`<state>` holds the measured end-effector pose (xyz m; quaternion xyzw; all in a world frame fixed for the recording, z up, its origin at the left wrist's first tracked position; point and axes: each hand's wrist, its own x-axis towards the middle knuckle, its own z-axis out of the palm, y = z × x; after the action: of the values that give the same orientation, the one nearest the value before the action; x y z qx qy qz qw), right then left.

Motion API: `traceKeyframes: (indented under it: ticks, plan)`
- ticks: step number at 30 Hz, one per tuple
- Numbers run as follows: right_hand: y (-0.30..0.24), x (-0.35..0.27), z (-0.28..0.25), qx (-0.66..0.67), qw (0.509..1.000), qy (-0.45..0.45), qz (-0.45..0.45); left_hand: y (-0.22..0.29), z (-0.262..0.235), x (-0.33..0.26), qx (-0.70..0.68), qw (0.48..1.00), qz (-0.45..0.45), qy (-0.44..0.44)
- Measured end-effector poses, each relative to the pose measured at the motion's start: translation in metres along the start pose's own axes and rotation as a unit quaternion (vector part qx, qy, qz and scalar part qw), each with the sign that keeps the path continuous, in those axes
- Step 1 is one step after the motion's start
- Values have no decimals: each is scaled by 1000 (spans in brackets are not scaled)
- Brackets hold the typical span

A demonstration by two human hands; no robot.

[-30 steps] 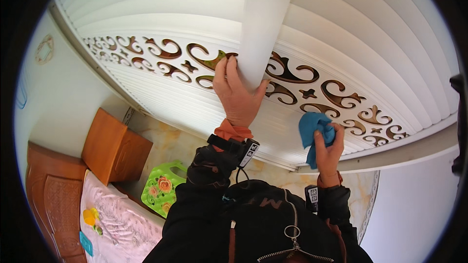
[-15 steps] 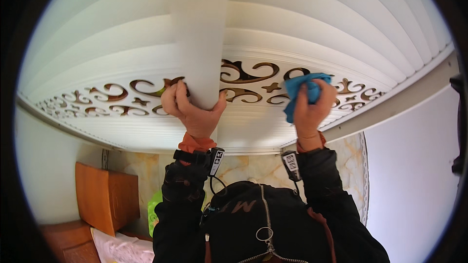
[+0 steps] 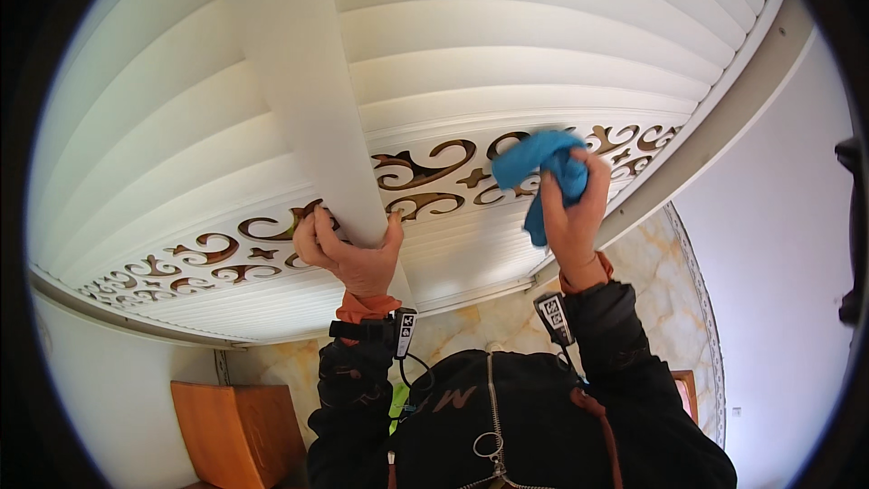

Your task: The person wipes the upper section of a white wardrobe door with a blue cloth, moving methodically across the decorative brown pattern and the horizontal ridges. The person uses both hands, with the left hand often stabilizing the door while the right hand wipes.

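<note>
My left hand [image 3: 351,254] grips the lower end of a long white slat [image 3: 303,100] that runs up and away across the view. My right hand [image 3: 572,208] is closed on a crumpled blue cloth [image 3: 543,167], pressed against the white panel with brown scroll cut-outs [image 3: 425,172]. Behind both hands spread wide white ribbed slats [image 3: 543,45]. Black sleeves with orange cuffs cover both forearms, and a small tagged device is strapped at each wrist.
A grey-white frame edge [image 3: 715,127] borders the slats on the right, beside a plain white wall [image 3: 778,290]. A marbled beige surface [image 3: 471,326] lies beneath, and an orange wooden cabinet [image 3: 240,435] stands at the lower left.
The view has swung, so the slats fill more of the frame. My right hand with the blue cloth has moved up onto the scroll panel. My left hand keeps its grip on the slat.
</note>
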<state>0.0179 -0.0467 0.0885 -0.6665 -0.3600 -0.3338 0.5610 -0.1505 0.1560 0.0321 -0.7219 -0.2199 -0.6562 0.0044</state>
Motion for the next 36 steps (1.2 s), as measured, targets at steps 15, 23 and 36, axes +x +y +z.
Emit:
traceKeyframes:
  ticks: [15,23,36]
  plan:
    - [-37,-44,41,16,982,-187,-23,-12,8,-3,-21,999,18,39]
    - [-72,-42,98,-77,976,-192,-74,-14,6,-2,-22,999,34,22]
    - [-37,-5,50,-124,976,-177,-30,-18,10,-5,-11,998,25,48]
